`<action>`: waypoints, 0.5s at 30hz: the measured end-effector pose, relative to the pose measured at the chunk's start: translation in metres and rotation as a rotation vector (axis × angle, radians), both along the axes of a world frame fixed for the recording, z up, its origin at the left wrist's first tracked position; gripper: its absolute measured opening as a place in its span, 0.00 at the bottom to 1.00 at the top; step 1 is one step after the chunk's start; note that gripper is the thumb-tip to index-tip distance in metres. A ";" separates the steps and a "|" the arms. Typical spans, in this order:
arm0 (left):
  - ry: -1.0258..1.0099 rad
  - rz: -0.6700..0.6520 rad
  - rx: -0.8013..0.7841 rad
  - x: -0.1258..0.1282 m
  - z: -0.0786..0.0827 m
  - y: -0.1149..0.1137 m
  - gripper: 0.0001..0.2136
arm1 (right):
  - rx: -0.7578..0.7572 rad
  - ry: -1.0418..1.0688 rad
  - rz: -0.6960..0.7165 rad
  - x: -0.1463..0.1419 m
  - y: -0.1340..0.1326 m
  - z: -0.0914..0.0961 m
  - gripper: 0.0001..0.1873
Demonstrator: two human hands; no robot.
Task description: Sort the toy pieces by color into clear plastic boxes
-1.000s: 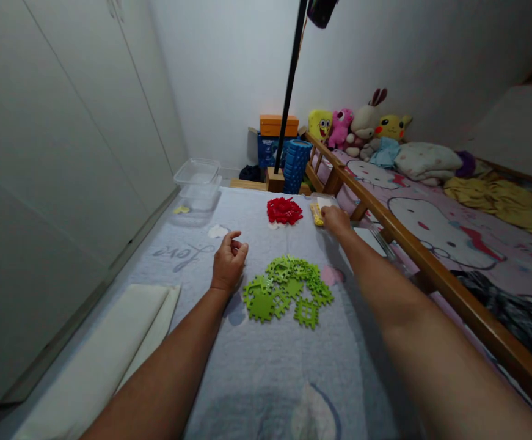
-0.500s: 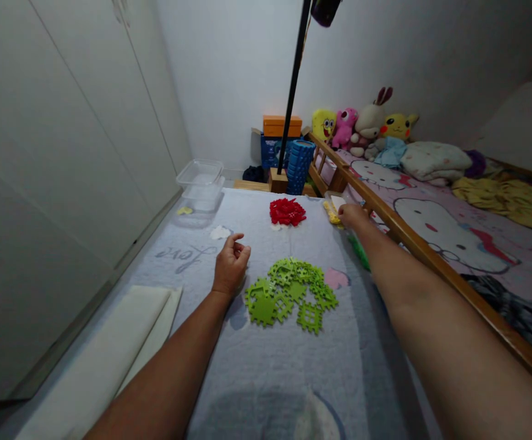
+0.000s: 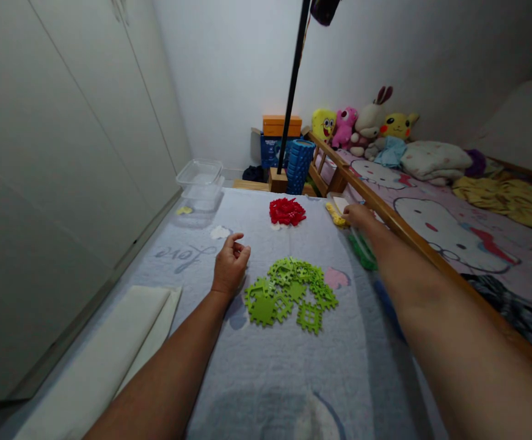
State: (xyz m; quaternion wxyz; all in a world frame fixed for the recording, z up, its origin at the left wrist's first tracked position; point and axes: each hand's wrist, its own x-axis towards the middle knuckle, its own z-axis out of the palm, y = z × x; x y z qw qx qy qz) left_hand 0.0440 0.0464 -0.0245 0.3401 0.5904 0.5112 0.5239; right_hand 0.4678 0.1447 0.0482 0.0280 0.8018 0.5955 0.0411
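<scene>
My right hand (image 3: 361, 218) reaches to the table's right edge, its fingers closed at the rim of a clear plastic box with yellow pieces (image 3: 336, 215) in it; the fingertips are partly hidden. Just nearer lies a clear box with dark green pieces (image 3: 363, 252), partly behind my right forearm. My left hand (image 3: 231, 264) is over the cloth with loosely curled fingers and thumb apart, nothing visible in it. To its right spreads a group of light green notched plastic building pieces (image 3: 293, 292). Behind them is a heap of red pieces (image 3: 287, 211).
An open clear plastic box (image 3: 200, 180) stands at the far left. A folded white sheet (image 3: 123, 330) lies at the near left. Along the right runs a wooden bed rail (image 3: 398, 220). A black pole (image 3: 291, 91) on a wooden block and a blue foam roller (image 3: 300, 166) stand beyond the table.
My right hand and the box of yellow pieces have shifted slightly right. More of the dark green pieces shows beside my forearm. My left hand has stayed in place.
</scene>
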 end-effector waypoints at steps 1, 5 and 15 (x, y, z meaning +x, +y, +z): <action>-0.003 -0.001 -0.004 0.000 0.000 0.000 0.20 | -0.014 -0.002 -0.011 0.001 -0.001 0.001 0.13; -0.010 -0.006 -0.019 0.000 0.000 0.000 0.21 | -0.062 -0.016 -0.048 0.001 -0.005 0.005 0.16; -0.016 -0.001 -0.013 0.000 0.001 0.000 0.21 | -0.077 -0.024 -0.070 -0.004 -0.017 0.008 0.16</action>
